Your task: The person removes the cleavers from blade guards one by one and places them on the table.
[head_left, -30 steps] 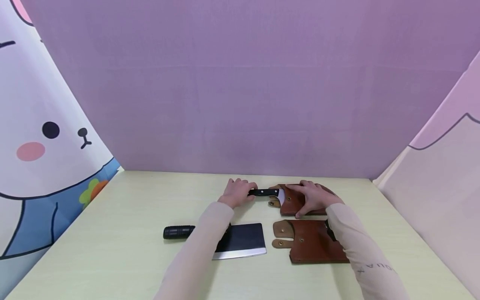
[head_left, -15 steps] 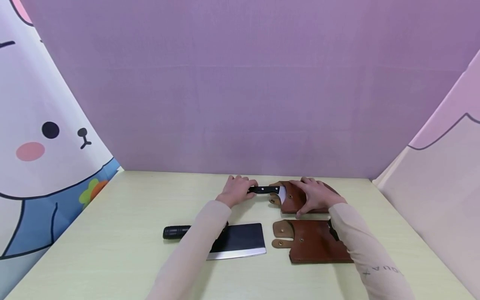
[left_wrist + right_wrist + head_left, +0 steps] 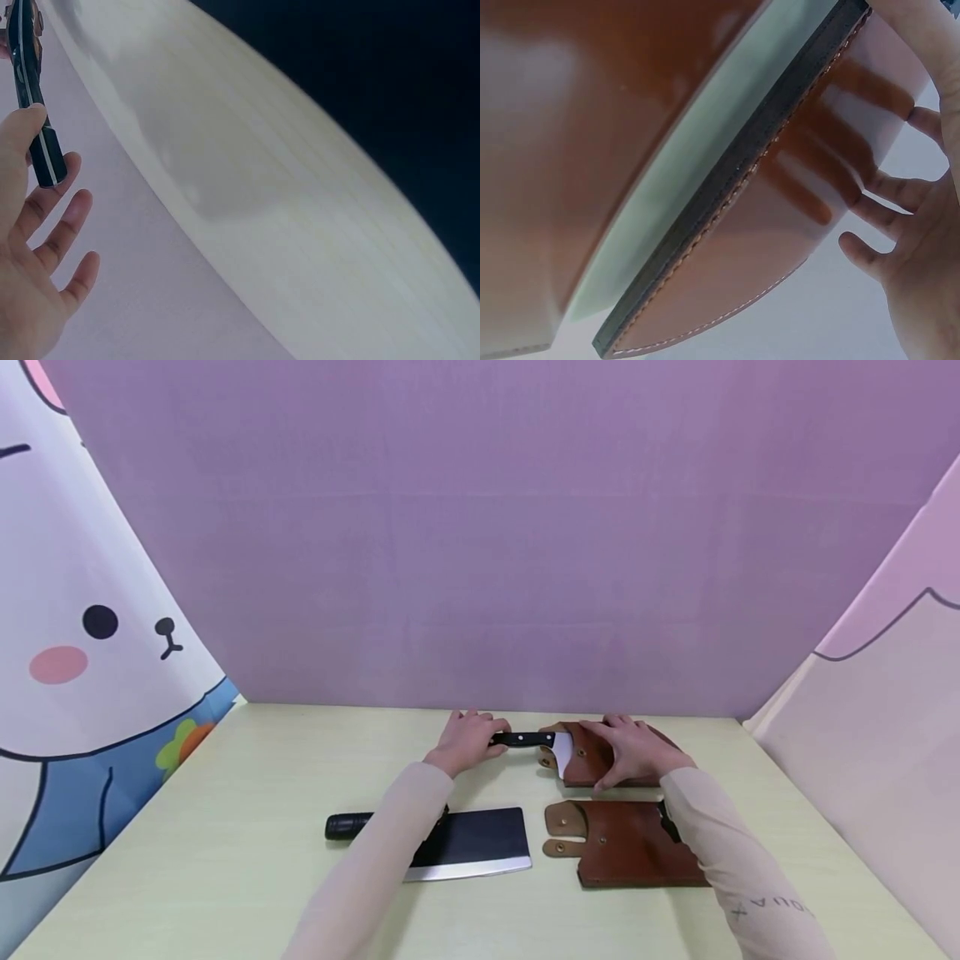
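At lower centre, a sleeve hides part of the cleaver (image 3: 472,843). Just above, the left hand (image 3: 467,745) curls round the black handle of a knife (image 3: 525,740); its blade is mostly buried in a brown leather sheath (image 3: 588,760). The right hand (image 3: 636,750) presses flat, fingers straight, on this sheath. A second sheath (image 3: 626,852) lies below.

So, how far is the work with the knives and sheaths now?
In hand: the left hand holds the black handle of a knife mostly inside the far sheath, which the right hand steadies. Left: the cleaver lies bare beside the near sheath.
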